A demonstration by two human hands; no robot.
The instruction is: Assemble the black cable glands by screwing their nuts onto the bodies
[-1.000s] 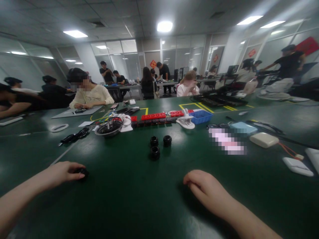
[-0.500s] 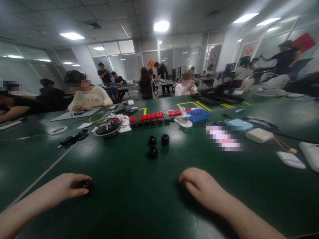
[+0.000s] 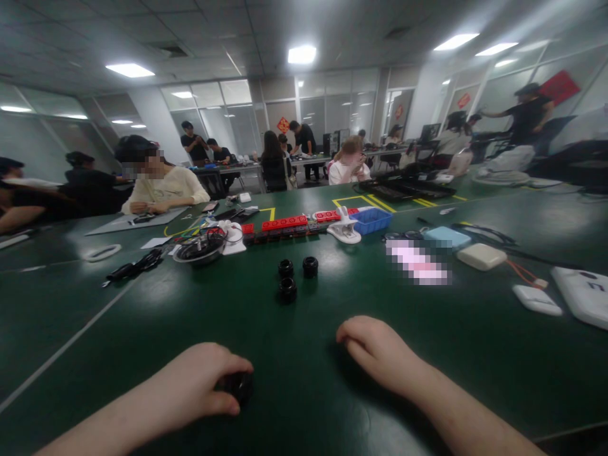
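My left hand [image 3: 216, 380] is low at the front left, its thumb and fingers closed around a short black cylindrical part [image 3: 241, 385]. Much of that part is hidden by the hand. On the right, my right hand [image 3: 368, 345] rests at the table surface with its fingers curled in, and nothing shows in it. Beyond the hands, three similar black cylindrical parts with ringed tops stand close together: one at the back left [image 3: 285, 268], another at the right [image 3: 310, 266], and a third nearer me [image 3: 287, 289]. Neither hand touches these three.
Across the green table [image 3: 190, 310] lie a red and black strip [image 3: 285, 224], a white clamp [image 3: 345, 229], a blue bin [image 3: 373, 220] and a bowl of cables [image 3: 198, 248]. A light blue case [image 3: 446, 238] and white devices lie rightward. A person in a cream top [image 3: 164, 187] sits opposite.
My left hand has moved right and nearer to me, carrying the black cylindrical part with it. The right hand keeps its pose, and the whole view has shifted slightly.
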